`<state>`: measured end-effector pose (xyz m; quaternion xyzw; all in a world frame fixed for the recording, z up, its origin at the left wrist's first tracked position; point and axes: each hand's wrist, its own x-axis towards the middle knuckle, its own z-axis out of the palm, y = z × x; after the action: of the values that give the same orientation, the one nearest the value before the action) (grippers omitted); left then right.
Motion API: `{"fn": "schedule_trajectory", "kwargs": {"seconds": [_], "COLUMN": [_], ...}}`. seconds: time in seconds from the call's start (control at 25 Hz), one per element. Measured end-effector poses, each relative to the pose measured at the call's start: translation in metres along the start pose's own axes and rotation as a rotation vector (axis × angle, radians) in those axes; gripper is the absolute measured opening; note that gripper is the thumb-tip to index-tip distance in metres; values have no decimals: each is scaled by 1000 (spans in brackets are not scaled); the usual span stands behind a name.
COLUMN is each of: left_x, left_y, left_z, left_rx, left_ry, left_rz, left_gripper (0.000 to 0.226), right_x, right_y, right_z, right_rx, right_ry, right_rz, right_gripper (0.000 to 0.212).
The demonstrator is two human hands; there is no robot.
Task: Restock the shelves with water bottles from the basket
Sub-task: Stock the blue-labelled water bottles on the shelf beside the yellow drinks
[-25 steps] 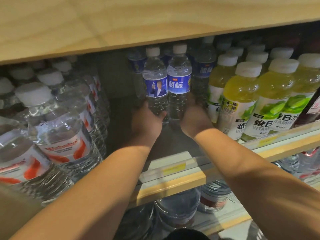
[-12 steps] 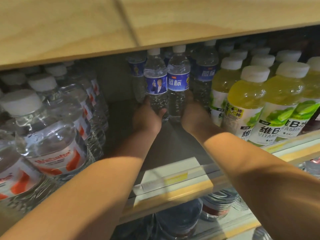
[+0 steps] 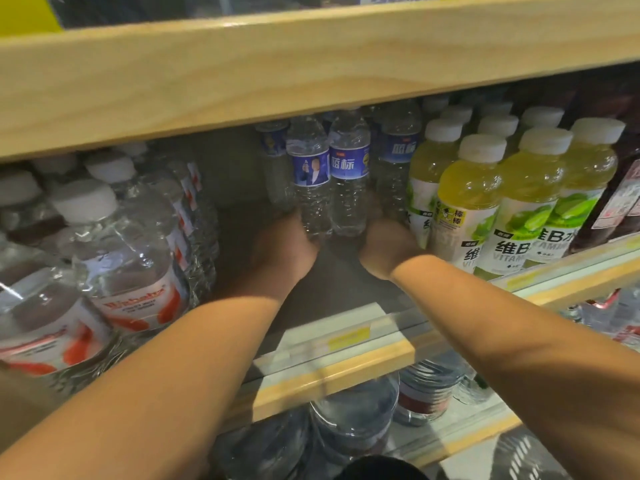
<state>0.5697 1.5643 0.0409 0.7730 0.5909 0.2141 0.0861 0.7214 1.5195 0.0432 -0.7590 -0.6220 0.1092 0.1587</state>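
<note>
Rows of yellow-green drink bottles (image 3: pixel 465 206) with white caps stand close together in the right half of the frame, with lime pictures on their labels. Just beside them, at the right edge, is a dark red bottle (image 3: pixel 623 202). At the left stand large clear bottles (image 3: pixel 128 258) with red and white labels. A yellow price tag (image 3: pixel 348 337) is in the lower middle, and a yellow panel (image 3: pixel 24 12) in the upper left corner.

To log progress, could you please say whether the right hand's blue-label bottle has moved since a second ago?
Yes, slightly: the blue-label bottle slid deeper on the shelf, toward the rear bottle, judged against the front yellow drink.
</note>
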Motion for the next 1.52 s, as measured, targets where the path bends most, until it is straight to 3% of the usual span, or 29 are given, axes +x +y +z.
{"fn": "schedule_trajectory", "kwargs": {"seconds": [0.08,0.2,0.36,0.6,0.76,0.96,1.36,1.52], "left_x": [-25,-58,-106,-168,-192,-212,-228,-237], "left_y": [4,14,33,70,119,189,289,317], "left_z": [-15,-38,-61,-61,-45,1,154,223], "left_rx": [38,163,232,281,174,-93,-245,-245], "left_ry": [-68,-151,-233,27,42,-13,-463,-681], "left_rz": [66,108,175,584,721,752,896,856], "left_gripper": [38,46,58,62,59,65,63,66], "right_x": [-19,-55,-120,-196,-239,-289,-353,-361], "right_y": [-2,-2,7,59,118,209,341,386], "right_z": [-9,-27,-47,-67,-84,-96,-32,-1], "right_rx": [-42,-118,-343,-472,-482,-450,-342,-319], "right_ry": [-28,-79,89,248,339,420,260,151], "right_rz": [-27,-108,-258,-272,-119,106,496,642], "right_gripper": [59,56,40,63,64,63,57,54]}}
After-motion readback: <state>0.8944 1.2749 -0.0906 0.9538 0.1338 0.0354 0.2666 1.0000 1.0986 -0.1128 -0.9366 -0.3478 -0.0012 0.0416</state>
